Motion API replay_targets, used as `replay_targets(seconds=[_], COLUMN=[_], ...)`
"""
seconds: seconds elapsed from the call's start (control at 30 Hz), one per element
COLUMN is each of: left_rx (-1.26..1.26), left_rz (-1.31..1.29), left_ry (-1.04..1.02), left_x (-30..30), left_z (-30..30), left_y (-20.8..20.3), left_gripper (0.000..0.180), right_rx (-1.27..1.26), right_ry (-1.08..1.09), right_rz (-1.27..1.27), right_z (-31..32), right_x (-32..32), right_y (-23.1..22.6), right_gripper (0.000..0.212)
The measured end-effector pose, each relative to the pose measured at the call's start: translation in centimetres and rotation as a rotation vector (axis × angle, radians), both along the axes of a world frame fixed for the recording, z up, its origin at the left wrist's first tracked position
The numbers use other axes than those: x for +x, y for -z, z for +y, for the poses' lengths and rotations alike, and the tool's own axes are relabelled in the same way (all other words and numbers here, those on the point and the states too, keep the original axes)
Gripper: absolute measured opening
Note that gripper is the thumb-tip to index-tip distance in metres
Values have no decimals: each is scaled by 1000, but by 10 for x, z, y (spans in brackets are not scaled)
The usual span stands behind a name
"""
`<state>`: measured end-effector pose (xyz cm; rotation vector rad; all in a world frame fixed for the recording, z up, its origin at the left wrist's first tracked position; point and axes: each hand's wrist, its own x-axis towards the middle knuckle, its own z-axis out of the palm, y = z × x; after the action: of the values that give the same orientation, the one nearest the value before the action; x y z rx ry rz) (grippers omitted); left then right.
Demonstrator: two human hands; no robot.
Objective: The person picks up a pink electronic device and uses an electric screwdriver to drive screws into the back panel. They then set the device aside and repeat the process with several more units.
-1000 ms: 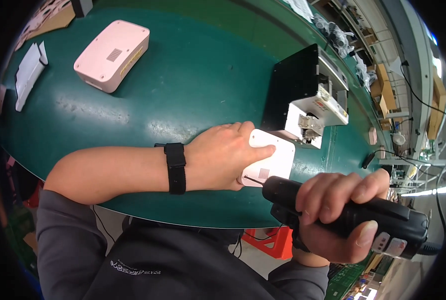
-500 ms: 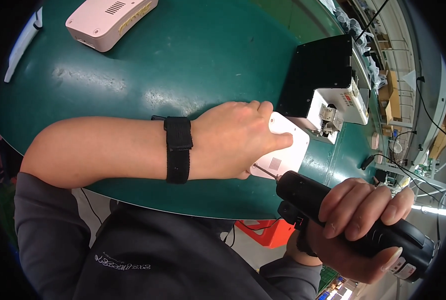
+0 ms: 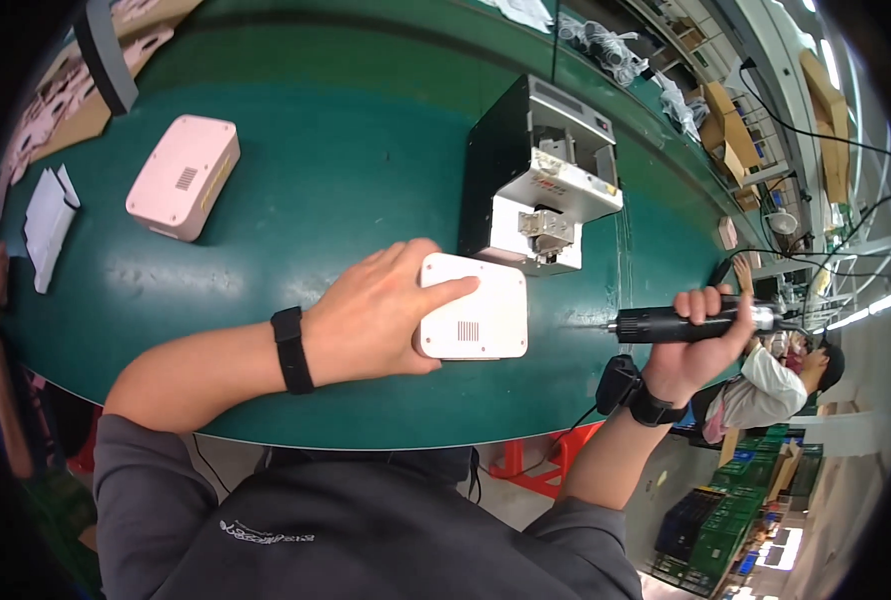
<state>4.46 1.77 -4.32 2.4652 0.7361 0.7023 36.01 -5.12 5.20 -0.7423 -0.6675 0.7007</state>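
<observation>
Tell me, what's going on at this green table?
A person is working with both bare hands. The left hand grips a white box on the green table, its thumb lying across the top. The right hand holds a black power screwdriver off to the right, its thin bit pointing toward the box but not touching it. A similar pinkish box sits farther left, and a black-and-white machine stands just beyond the white one.

Right of white case [image 3: 502,312]: passable up to screwdriver tip [image 3: 609,326]
Far edge of white case: obstructed by black-and-white machine [image 3: 541,186], just beside
Left edge: covered by left hand [image 3: 371,312]
Toward pink case [image 3: 184,172]: wide passage
</observation>
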Motion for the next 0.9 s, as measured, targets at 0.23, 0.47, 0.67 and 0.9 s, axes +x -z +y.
replay_targets(seconds=[0.23,0.47,0.67,0.9], left_rx=[-467,-1144,-1560,-1557], left_rz=[113,-268,-632,-973], left_ry=[65,-132,-357,-194], left_x=[-49,-83,-67,-14], left_z=[9,-20,-1,70], left_y=[-31,-25,-26,-36], left_gripper=[77,65,64,71], right_rx=[-191,-174,-291,-337], right_ry=[11,-66,-54,-30], right_rz=[250,429,453,490], right_z=[28,48,50,55], right_x=[40,87,74,67], right_y=[49,106,117,115], right_gripper=[26,27,29,29])
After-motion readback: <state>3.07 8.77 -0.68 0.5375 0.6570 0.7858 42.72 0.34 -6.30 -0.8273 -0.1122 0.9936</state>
